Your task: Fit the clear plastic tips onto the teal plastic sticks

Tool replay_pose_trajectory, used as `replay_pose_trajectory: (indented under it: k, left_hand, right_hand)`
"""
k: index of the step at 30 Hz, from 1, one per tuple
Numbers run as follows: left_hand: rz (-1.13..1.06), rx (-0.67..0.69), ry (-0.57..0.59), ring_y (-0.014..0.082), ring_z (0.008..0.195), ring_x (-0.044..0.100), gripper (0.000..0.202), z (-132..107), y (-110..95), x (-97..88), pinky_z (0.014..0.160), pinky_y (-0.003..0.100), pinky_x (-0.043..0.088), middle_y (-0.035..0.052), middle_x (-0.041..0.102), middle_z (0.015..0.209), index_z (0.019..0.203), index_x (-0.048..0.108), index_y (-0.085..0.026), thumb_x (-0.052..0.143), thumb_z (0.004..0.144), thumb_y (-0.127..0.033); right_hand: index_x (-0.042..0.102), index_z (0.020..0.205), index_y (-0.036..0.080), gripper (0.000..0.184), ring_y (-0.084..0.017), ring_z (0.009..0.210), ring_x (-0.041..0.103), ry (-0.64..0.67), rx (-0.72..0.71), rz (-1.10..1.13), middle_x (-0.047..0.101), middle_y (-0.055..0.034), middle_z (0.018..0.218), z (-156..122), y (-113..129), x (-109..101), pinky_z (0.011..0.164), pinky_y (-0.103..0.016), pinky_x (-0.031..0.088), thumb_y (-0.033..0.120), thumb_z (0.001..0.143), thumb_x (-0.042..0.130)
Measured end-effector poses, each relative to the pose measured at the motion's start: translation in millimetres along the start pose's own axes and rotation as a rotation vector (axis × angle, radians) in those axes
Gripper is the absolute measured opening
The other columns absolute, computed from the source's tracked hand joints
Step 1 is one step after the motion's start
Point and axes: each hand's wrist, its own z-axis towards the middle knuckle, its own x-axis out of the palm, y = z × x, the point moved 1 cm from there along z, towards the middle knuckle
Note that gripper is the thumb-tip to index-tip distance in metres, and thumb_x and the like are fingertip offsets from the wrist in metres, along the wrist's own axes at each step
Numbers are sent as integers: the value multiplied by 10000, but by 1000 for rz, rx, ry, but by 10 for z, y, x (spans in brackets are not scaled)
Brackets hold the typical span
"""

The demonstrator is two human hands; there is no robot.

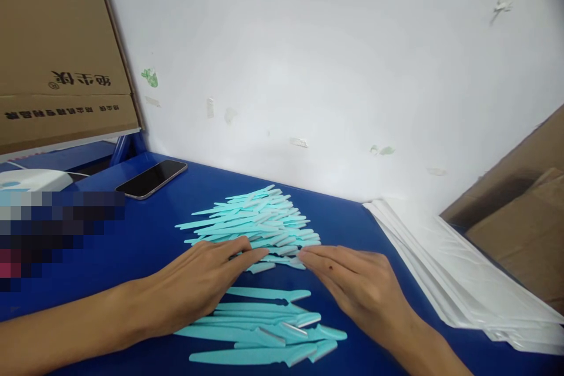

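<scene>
A heap of turquoise eyebrow razors [259, 217] lies on the blue table, handles mostly to the left and blade ends to the right. At its near edge, my left hand [207, 276] is closed over the handle side of some razors, thumb and forefinger pointing right. Its other fingertips are hidden. My right hand [356, 282] has its fingers pressed together, the tips on the blade ends of the nearest razors in the heap. Closer to me, several more eyebrow razors [264, 335] lie in a looser group, partly under my left forearm and hand.
A phone [154, 179] lies on the blue table [352, 217] at the back left, near a white device [35, 179]. White plastic sheets or bags [440, 270] are stacked at the right. Cardboard boxes [57, 41] stand left, with more cardboard [524, 217] right. A white wall [308, 70] borders the back.
</scene>
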Motion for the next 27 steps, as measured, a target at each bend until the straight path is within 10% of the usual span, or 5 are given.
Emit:
replay_pose_trajectory:
  k: [16,27]
  left_hand:
    - [-81,157,-205,135,561,462,617,-6,-15,100,497,293,254,-16,607,812,1512,348,-220,342,952,37]
    - [149,-46,-212,205,933,595,827,47,130,57,674,254,469,97,599,1185,1546,294,-270,286,817,121]
  right_hand:
    - [701,1130,102,198,-150,716,767,-43,-17,81,801,-70,936,66,269,173,589,-219,578,68,1013,545]
    - [625,1343,182,313,-217,967,767,95,158,-80,758,-85,1189,58,47,80,738,-290,617,263,1060,518]
